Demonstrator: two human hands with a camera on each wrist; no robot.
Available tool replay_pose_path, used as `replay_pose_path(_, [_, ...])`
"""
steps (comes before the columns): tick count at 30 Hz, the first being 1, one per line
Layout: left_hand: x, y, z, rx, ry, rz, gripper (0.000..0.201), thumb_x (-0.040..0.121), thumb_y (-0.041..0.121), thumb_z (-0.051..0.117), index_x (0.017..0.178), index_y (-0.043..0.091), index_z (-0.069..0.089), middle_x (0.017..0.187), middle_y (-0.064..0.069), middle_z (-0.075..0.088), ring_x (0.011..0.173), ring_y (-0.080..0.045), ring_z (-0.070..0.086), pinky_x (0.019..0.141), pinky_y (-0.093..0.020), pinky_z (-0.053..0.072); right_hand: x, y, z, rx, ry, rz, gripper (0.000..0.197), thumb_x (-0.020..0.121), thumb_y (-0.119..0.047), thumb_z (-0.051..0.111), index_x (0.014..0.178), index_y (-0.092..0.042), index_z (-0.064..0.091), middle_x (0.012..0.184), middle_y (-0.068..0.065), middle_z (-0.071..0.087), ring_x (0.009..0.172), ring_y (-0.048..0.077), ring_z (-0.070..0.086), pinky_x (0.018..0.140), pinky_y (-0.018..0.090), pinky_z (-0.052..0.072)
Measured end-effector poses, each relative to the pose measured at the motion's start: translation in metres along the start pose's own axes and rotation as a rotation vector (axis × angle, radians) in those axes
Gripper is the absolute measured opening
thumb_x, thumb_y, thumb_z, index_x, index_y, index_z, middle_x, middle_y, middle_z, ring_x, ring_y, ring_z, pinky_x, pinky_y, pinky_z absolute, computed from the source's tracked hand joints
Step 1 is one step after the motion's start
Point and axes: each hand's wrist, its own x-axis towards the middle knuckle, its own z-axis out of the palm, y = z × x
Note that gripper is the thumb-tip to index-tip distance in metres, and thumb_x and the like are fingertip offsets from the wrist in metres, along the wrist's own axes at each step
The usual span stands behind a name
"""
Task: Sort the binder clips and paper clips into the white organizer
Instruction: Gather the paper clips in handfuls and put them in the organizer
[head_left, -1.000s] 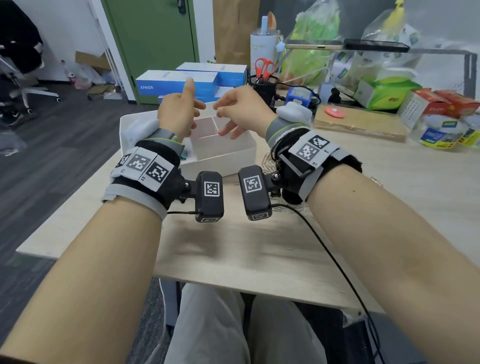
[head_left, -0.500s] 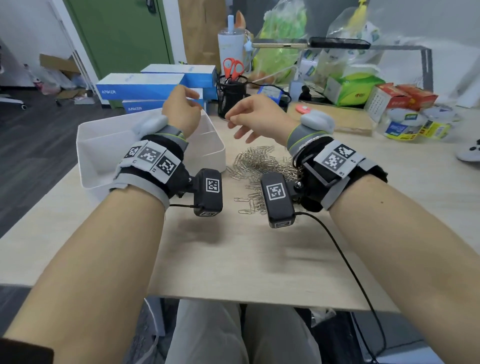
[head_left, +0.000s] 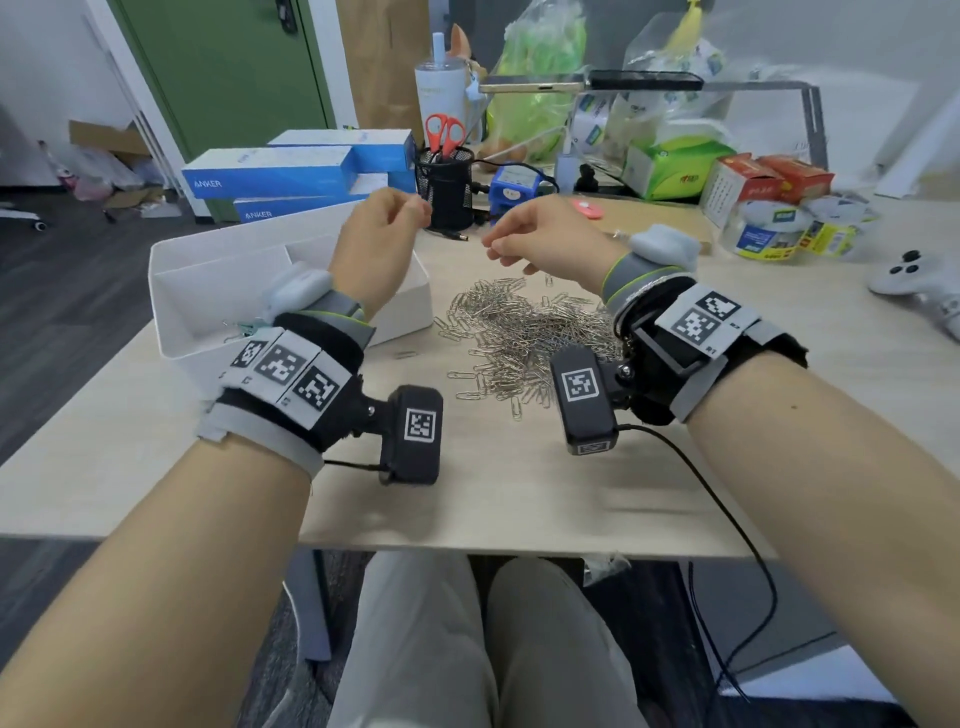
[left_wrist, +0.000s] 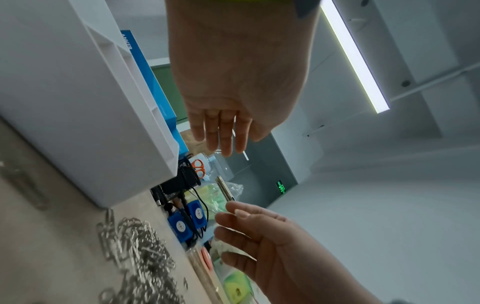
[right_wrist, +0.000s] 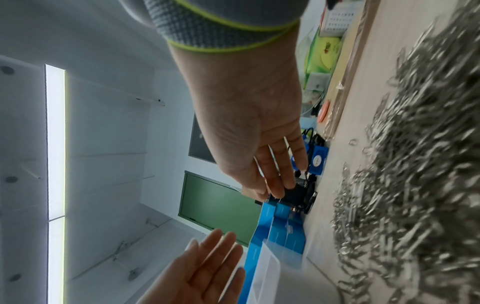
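The white organizer (head_left: 208, 291) sits at the table's left, with a green binder clip (head_left: 248, 328) in its near corner. A big pile of silver paper clips (head_left: 519, 338) lies to its right. My left hand (head_left: 410, 213) hovers above the organizer's right edge, fingers relaxed and empty. The left wrist view shows the left hand's fingers (left_wrist: 226, 133) straight, beside the organizer wall (left_wrist: 78, 102). My right hand (head_left: 498, 249) floats over the pile's far edge, loosely curled and holding nothing. In the right wrist view the right hand's fingers (right_wrist: 275, 176) are bare, with the paper clips (right_wrist: 415, 164) alongside.
Behind the hands stand a black mesh pen cup with orange scissors (head_left: 445, 182), blue boxes (head_left: 291, 171) and a small blue device (head_left: 511, 189). Tape rolls (head_left: 774, 228) and a white game controller (head_left: 919, 280) lie at the right. A cable (head_left: 727, 519) trails off the near edge.
Both hands have moved right, from above the organizer's compartments to above its right edge and the clip pile. The pile has come into view as the head turned.
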Motion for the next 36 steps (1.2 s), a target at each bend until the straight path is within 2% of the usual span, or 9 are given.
replay_pose_path(4, [-0.026, 0.0, 0.0, 0.188, -0.237, -0.082, 0.035, 0.101, 0.034, 0.037, 0.12, 0.011, 0.054, 0.105, 0.001, 0.048, 0.097, -0.012, 0.041, 0.073, -0.019, 0.025, -0.015, 0.016, -0.008, -0.082, 0.03, 0.012, 0.02, 0.087, -0.009, 0.059, 0.102, -0.008, 0.071, 0.106, 0.012, 0.071, 0.091, 0.013, 0.06, 0.077, 0.024, 0.048])
replay_pose_path(7, [-0.043, -0.002, 0.005, 0.316, -0.414, -0.145, 0.025, 0.101, 0.035, 0.036, 0.11, 0.018, 0.052, 0.106, -0.002, 0.045, 0.097, -0.015, 0.041, 0.079, -0.021, 0.025, -0.027, 0.028, -0.016, -0.121, 0.041, 0.041, 0.021, 0.087, -0.009, 0.059, 0.104, -0.008, 0.071, 0.104, 0.012, 0.07, 0.089, 0.012, 0.058, 0.082, 0.021, 0.046])
replay_pose_path(11, [-0.058, 0.001, 0.018, 0.296, -0.323, -0.052, 0.033, 0.099, 0.023, 0.041, 0.124, 0.009, 0.057, 0.131, -0.01, 0.048, 0.124, -0.02, 0.045, 0.102, -0.027, 0.032, -0.039, 0.041, -0.027, -0.132, 0.059, 0.074, 0.022, 0.088, -0.009, 0.059, 0.106, -0.005, 0.071, 0.092, 0.005, 0.065, 0.072, 0.003, 0.053, 0.052, 0.002, 0.037])
replay_pose_path(14, [-0.065, -0.004, 0.027, 0.358, -0.434, -0.137, 0.027, 0.1, 0.028, 0.038, 0.102, 0.01, 0.057, 0.108, -0.013, 0.055, 0.102, -0.022, 0.051, 0.091, -0.029, 0.037, -0.049, 0.049, -0.033, -0.151, 0.069, 0.091, 0.021, 0.088, -0.01, 0.059, 0.106, -0.006, 0.071, 0.095, 0.006, 0.066, 0.079, 0.008, 0.056, 0.063, 0.008, 0.041])
replay_pose_path(16, [-0.064, -0.016, 0.028, 0.454, -0.506, -0.235, 0.04, 0.1, 0.038, 0.033, 0.096, 0.005, 0.055, 0.111, -0.022, 0.059, 0.107, -0.031, 0.055, 0.097, -0.034, 0.039, -0.053, 0.055, -0.036, -0.149, 0.076, 0.098, 0.021, 0.088, -0.01, 0.06, 0.106, -0.006, 0.071, 0.099, 0.01, 0.068, 0.083, 0.009, 0.057, 0.068, 0.014, 0.043])
replay_pose_path(20, [-0.061, -0.026, 0.03, 0.542, -0.498, -0.268, 0.052, 0.089, 0.045, 0.035, 0.104, 0.001, 0.058, 0.126, -0.021, 0.056, 0.121, -0.034, 0.048, 0.109, -0.04, 0.033, -0.059, 0.067, -0.038, -0.124, 0.075, 0.124, 0.021, 0.088, -0.008, 0.059, 0.105, -0.004, 0.071, 0.082, 0.005, 0.063, 0.042, -0.01, 0.049, 0.041, 0.002, 0.033])
replay_pose_path(28, [-0.065, -0.019, 0.061, 0.763, -0.517, -0.21, 0.067, 0.095, 0.054, 0.032, 0.134, 0.002, 0.045, 0.143, -0.02, 0.04, 0.136, -0.032, 0.035, 0.111, -0.039, 0.03, -0.063, 0.075, -0.036, -0.128, 0.049, 0.146, 0.02, 0.088, -0.008, 0.06, 0.104, -0.005, 0.071, 0.067, -0.008, 0.056, 0.044, -0.003, 0.046, 0.04, 0.003, 0.03])
replay_pose_path(32, [-0.061, -0.011, 0.083, 0.593, -0.457, -0.243, 0.065, 0.094, 0.045, 0.043, 0.141, 0.001, 0.034, 0.15, -0.02, 0.03, 0.142, -0.029, 0.025, 0.114, -0.038, 0.025, -0.064, 0.08, -0.044, -0.089, 0.164, 0.167, 0.025, 0.086, -0.007, 0.057, 0.108, -0.01, 0.069, 0.097, 0.004, 0.068, 0.083, 0.014, 0.058, 0.067, 0.02, 0.043])
replay_pose_path(36, [-0.046, -0.003, 0.092, 0.518, -0.253, -0.3, 0.064, 0.094, 0.037, 0.047, 0.144, 0.002, 0.03, 0.154, -0.014, 0.025, 0.144, -0.026, 0.02, 0.113, -0.037, 0.02, -0.063, 0.089, -0.053, -0.244, 0.191, 0.228, 0.045, 0.087, -0.019, 0.061, 0.13, -0.013, 0.052, 0.139, 0.007, 0.049, 0.127, 0.022, 0.047, 0.094, 0.025, 0.036])
